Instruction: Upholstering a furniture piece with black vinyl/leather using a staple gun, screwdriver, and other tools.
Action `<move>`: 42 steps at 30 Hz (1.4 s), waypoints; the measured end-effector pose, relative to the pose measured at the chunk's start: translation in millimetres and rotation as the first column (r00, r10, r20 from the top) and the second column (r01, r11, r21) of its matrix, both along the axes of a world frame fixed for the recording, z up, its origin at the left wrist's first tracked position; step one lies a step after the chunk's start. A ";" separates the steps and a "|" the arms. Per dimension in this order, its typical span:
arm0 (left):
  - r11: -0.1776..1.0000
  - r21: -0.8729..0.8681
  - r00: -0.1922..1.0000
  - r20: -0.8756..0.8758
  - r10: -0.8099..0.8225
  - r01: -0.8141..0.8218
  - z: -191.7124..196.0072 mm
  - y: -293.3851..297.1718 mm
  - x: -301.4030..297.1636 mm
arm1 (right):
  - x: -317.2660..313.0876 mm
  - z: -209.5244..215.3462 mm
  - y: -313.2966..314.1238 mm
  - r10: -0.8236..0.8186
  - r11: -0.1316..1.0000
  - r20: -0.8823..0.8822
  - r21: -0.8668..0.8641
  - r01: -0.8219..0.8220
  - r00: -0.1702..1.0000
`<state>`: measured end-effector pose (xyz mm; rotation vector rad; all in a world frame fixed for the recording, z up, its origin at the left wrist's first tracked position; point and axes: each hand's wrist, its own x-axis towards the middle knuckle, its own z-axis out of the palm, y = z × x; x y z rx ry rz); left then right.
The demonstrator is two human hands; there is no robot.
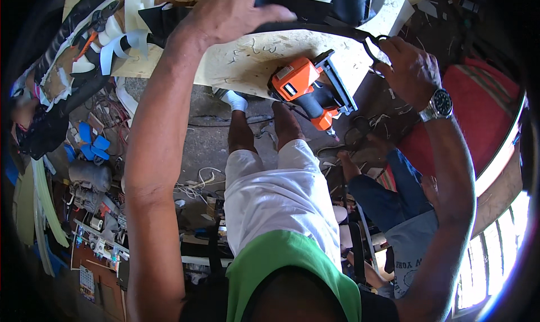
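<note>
My right hand (413, 71) grips a pair of scissors (372, 47), its fingers at the dark handle loops, beside the right end of a pale wooden board. My left hand (233, 12) is over the far side of the board with its thumb stretched out; its other fingers are partly cut off by the top edge. Next to that thumb runs a strip of black material (306, 10) along the board (230, 60). An orange and black staple gun (306, 86) lies on the board's near edge, between my two arms.
White and black scraps (121, 43) lie at the left end of the board. A large red round piece (467, 108) stands at the right. Another person in dark blue trousers (385, 192) is low on the right. Blue pieces (93, 142), cords and tools clutter the left floor.
</note>
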<state>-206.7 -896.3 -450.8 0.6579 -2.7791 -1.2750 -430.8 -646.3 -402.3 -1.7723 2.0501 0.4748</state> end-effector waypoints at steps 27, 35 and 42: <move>0.927 0.365 0.990 0.075 -0.117 0.082 -20.9 -26.5 -8.7 | -14.9 -35.7 -36.9 0.226 0.973 0.328 -0.112 -0.200 0.917; 0.948 0.308 0.996 -0.073 -0.054 0.074 -13.6 -23.9 9.6 | 32.4 -38.8 -78.2 0.311 0.950 0.100 -0.074 -0.304 0.945; 0.933 0.359 0.997 0.052 -0.053 0.031 13.8 -40.4 19.3 | 40.1 -20.8 -69.1 0.302 0.953 0.070 -0.010 -0.302 0.951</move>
